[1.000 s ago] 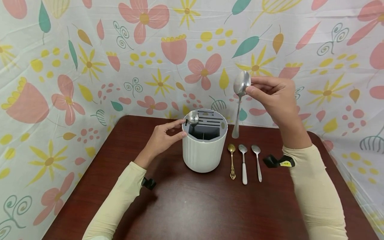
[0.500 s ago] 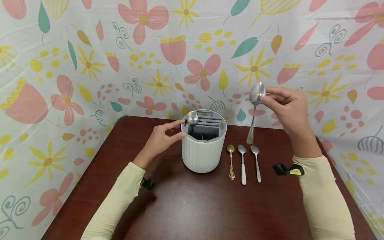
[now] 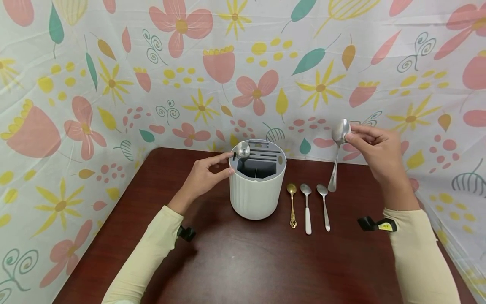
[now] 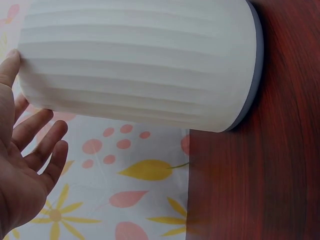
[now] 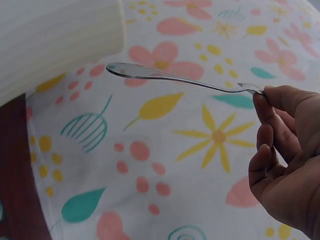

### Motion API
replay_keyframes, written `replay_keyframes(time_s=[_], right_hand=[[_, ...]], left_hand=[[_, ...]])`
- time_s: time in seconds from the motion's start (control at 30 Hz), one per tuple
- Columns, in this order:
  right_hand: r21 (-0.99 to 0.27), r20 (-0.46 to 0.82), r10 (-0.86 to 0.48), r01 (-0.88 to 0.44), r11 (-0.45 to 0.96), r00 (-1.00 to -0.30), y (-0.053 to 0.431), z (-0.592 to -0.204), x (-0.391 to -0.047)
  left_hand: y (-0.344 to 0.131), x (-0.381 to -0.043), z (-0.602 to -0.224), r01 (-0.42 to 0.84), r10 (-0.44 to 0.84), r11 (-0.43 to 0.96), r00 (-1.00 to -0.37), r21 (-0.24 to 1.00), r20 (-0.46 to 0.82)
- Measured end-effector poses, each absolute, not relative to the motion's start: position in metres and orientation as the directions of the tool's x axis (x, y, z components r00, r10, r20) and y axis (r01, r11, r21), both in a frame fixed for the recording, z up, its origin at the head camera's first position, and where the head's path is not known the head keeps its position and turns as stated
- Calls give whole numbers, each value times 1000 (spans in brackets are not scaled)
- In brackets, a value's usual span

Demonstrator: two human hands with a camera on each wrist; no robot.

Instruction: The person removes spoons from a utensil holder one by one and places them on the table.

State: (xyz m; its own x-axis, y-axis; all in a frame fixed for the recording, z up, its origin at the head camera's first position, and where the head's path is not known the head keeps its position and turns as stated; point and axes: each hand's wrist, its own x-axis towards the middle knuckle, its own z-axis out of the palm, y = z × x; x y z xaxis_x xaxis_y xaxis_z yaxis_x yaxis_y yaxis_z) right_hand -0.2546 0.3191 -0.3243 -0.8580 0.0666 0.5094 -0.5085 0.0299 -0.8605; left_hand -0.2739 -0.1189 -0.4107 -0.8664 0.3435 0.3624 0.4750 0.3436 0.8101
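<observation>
My right hand (image 3: 379,147) pinches a silver spoon (image 3: 340,133) by the edge of its bowl, handle hanging down, to the right of the holder. In the right wrist view the spoon (image 5: 175,80) shows edge-on, pinched at thumb and index finger. My left hand (image 3: 203,177) rests thumb and index fingertips on the left rim of a white ribbed cutlery holder (image 3: 256,200) with a grey slotted top. Its other fingers are loosely extended in the left wrist view. Another spoon (image 3: 243,150) stands in the holder's left side, bowl up, its handle hidden inside.
Right of the holder lie a gold spoon (image 3: 292,204), a white-handled spoon (image 3: 307,211) and a plain silver spoon (image 3: 324,207), side by side. The dark wooden table (image 3: 235,261) meets a flower-patterned cloth (image 3: 182,105) behind.
My right hand has moved right and down with the spoon, away from the holder. The left hand stays at the rim.
</observation>
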Motion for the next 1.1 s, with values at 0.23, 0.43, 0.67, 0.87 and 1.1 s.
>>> replay_keyframes(time_s=[0.23, 0.43, 0.67, 0.87, 1.1], right_hand=[[-889, 457, 93, -452, 70, -885, 338, -346, -253], [-902, 431, 127, -423, 82, -894, 353, -364, -252], [-909, 395, 148, -362, 207, -907, 369, -380, -248], [-896, 369, 146, -310, 317, -918, 379, -393, -243], [-870, 333, 120, -256, 421, -935, 391, -409, -240]], left_hand=[[-119, -273, -411, 488, 342, 354, -862, 798, 375], [-119, -274, -412, 475, 342, 340, -866, 811, 364], [-119, -274, -413, 471, 340, 327, -867, 819, 363], [-119, -273, -412, 474, 341, 344, -867, 811, 363], [-118, -273, -412, 471, 337, 339, -869, 814, 363]])
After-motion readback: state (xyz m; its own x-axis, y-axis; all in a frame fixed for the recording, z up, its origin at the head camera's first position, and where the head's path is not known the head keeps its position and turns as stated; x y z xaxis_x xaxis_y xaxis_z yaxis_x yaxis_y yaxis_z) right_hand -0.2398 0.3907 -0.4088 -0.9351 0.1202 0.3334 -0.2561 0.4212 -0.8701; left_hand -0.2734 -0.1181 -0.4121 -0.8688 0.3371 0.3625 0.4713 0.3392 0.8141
